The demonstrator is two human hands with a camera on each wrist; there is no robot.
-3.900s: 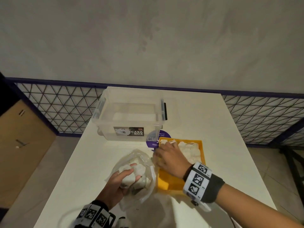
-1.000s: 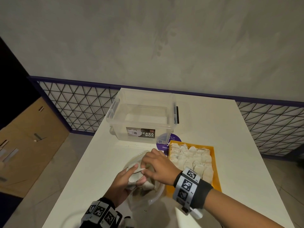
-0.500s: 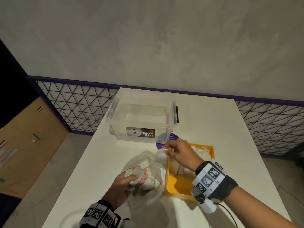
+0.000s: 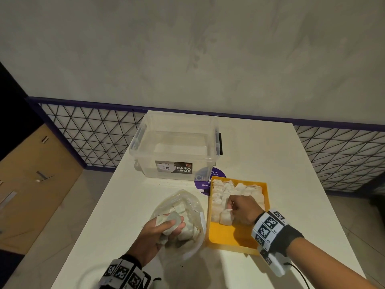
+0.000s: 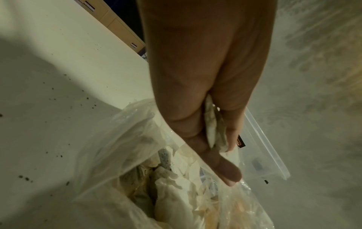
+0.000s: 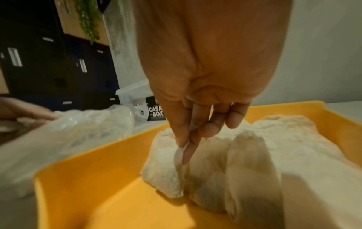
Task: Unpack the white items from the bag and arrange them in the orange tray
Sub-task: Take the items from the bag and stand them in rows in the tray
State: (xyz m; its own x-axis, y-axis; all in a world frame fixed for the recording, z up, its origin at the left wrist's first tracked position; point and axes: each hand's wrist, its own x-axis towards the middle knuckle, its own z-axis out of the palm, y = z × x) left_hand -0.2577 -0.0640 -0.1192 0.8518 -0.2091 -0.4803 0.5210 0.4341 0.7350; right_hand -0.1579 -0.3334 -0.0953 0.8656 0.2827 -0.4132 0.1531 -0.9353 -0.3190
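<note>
The orange tray sits on the white table, its far half packed with rows of white pouches. My right hand is inside the tray and pinches the top edge of a white pouch standing at the front of the rows, between thumb and forefinger. To the tray's left lies the clear plastic bag, holding more white pouches. My left hand grips a crumpled fold of the bag near its mouth. The near half of the tray floor is bare orange.
A clear lidless storage box labelled CASA BOX stands behind the bag and tray. A purple round sticker lies between box and tray. Dark crumbs speckle the table by the bag. Wire mesh panels flank the table.
My right hand carried a white pouch from the bag's mouth over into the tray and set it down at the front of the rows. The left hand kept its hold on the bag.
</note>
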